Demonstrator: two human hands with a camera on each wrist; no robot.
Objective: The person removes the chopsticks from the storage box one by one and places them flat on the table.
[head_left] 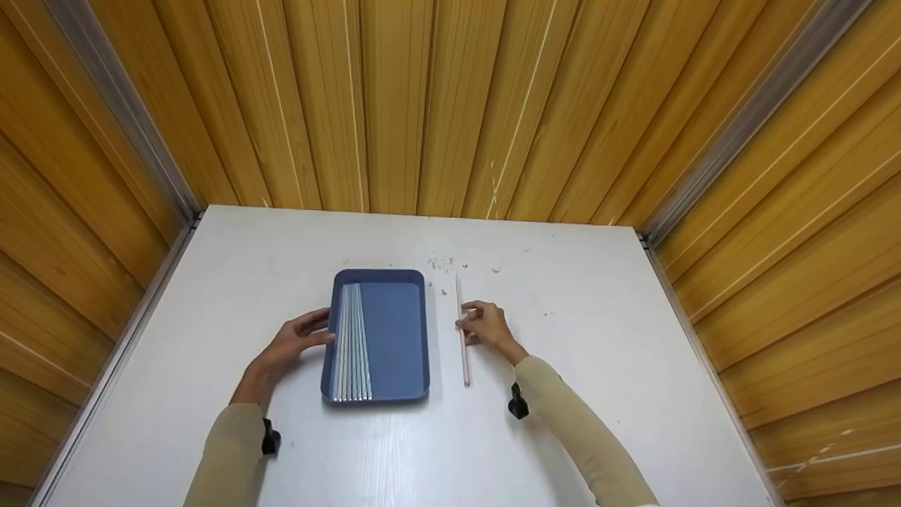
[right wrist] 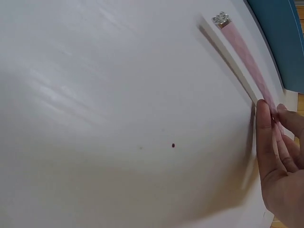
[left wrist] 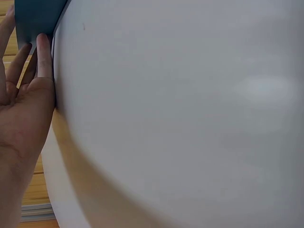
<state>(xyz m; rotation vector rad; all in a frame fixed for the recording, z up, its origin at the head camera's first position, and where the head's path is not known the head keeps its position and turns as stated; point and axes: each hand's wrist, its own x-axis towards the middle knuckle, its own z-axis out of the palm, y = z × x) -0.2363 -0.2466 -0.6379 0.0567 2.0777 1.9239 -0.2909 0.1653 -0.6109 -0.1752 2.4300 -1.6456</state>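
Observation:
A blue rectangular tray (head_left: 398, 338) lies on the white table. Along its left side rests a row of several pale, shiny pencils (head_left: 355, 345) with sparkly near ends. My left hand (head_left: 295, 341) touches the tray's left side, thumb tip over the rim and fingers mostly straight. In the left wrist view, the fingertips (left wrist: 43, 45) lie against the tray's outer wall. Right of the tray, my right hand (head_left: 487, 325) pinches a pink pencil (right wrist: 244, 57) between thumb and fingers near its middle. Its jewelled end (right wrist: 221, 20) points towards me, and it lies roughly parallel to the tray's right side.
The white table (head_left: 584, 310) carries small dark flecks (head_left: 442, 264) beyond the pencil. Wood-patterned walls (head_left: 394, 105) with grey metal corner posts (head_left: 127, 105) enclose it at the back and both sides. Each sleeve has a black device (head_left: 518, 403) at the wrist.

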